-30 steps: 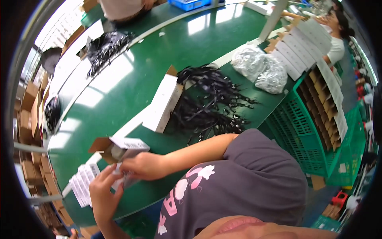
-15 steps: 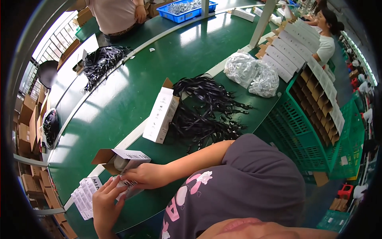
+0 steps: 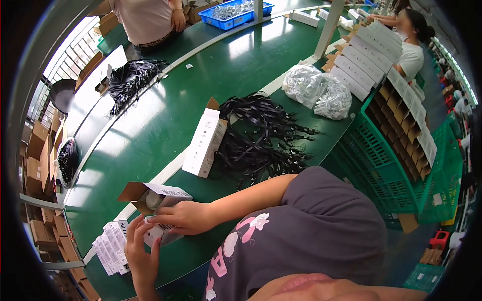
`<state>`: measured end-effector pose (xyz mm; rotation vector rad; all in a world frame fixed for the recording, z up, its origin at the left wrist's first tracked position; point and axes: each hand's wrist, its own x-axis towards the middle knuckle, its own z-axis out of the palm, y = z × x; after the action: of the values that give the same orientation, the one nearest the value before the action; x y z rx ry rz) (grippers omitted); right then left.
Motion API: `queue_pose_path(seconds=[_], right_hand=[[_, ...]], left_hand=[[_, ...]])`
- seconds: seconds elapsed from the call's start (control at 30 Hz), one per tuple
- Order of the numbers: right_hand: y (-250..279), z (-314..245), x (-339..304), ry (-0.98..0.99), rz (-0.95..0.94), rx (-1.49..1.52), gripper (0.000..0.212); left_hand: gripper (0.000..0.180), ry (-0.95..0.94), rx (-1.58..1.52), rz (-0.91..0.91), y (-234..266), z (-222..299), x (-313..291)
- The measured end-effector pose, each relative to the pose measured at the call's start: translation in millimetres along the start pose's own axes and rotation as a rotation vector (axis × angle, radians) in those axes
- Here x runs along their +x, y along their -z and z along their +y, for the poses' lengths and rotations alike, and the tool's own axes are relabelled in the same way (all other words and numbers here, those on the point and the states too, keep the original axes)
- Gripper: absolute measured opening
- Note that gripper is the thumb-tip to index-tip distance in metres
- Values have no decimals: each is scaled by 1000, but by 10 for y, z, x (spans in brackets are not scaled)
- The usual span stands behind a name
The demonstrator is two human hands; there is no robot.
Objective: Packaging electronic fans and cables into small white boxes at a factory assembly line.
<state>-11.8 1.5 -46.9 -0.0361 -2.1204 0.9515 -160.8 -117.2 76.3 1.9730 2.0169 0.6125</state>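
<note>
A white printed cardboard box (image 3: 175, 194) stands on the table with its brown inner flap raised. A pale rounded item (image 3: 153, 200) shows inside it. My right hand (image 3: 185, 217) reaches across from the right, fingers bent over a white printed carton face (image 3: 159, 235) just in front. My left hand (image 3: 143, 248) grips the same face from the near left, fingertips at its upper edge. Whether this face belongs to the open box or to a second one, I cannot tell. Several flat white printed boxes (image 3: 111, 248) lie overlapped beside my left hand.
Another open white box (image 3: 202, 145) stands beside a heap of black straps (image 3: 266, 135). Beyond are clear bags of white parts (image 3: 319, 93), stacked boxes (image 3: 359, 62) and a green crate of cartons (image 3: 391, 160). Across the table stand a person (image 3: 148, 22) and a blue tray (image 3: 236, 14).
My left hand has shifted slightly right, and its fingers have moved along the carton edge. My right hand's fingers have slid a little over the carton. The boxes stay almost in place.
</note>
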Motion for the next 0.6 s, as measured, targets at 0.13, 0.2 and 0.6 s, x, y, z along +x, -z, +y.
queue_pose_path(seconds=[0.13, 0.2, 0.6], right_hand=[[-95, 88, -25, 134, -37, -146, 45], [-94, 114, -52, 145, -79, -221, 42], [1700, 159, -227, -60, 549, -224, 26]], left_hand=[[60, 17, -97, 421, -556, -536, -393], [76, 72, -339, 830, -1140, -765, -538], [80, 526, 128, 757, -931, -1696, -611]])
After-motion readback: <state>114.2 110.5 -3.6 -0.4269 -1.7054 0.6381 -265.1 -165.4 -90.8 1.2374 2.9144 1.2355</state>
